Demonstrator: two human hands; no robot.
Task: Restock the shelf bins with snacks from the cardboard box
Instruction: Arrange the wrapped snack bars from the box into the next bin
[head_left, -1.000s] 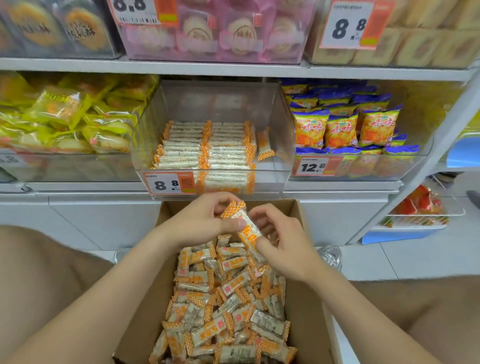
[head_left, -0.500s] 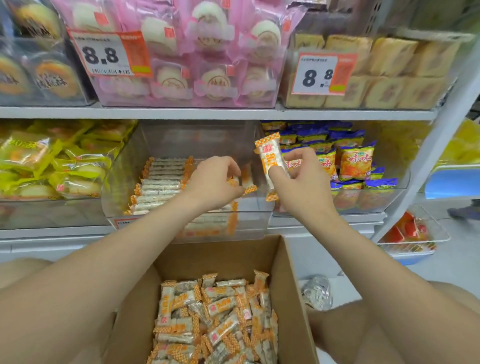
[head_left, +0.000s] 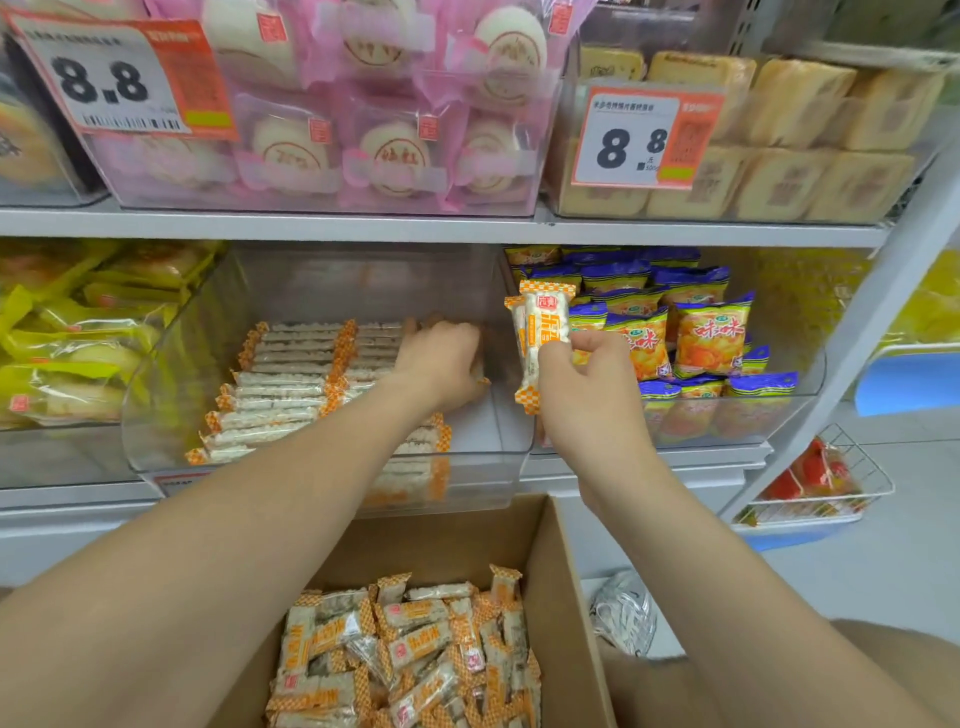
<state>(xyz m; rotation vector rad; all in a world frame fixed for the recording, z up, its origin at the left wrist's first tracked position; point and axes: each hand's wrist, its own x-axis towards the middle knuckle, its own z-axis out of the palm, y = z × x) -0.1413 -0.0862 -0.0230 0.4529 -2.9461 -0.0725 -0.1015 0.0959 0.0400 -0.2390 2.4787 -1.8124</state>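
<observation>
Right hand (head_left: 587, 400): pinches bar (head_left: 540, 338) upright, by bin's (head_left: 498, 467) right wall
Left hand (head_left: 441, 358): inside bin at rows' (head_left: 291, 374) right end; I cannot tell its grip
Gap (head_left: 480, 423): left of bar, I judge

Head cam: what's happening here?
A person is restocking the clear bin from the cardboard box below. The left hand reaches into the bin beside the stacked rows; what it holds is hidden. The right hand pinches two snack bars upright near the bin's right edge. Many loose bars lie in the box.
</observation>
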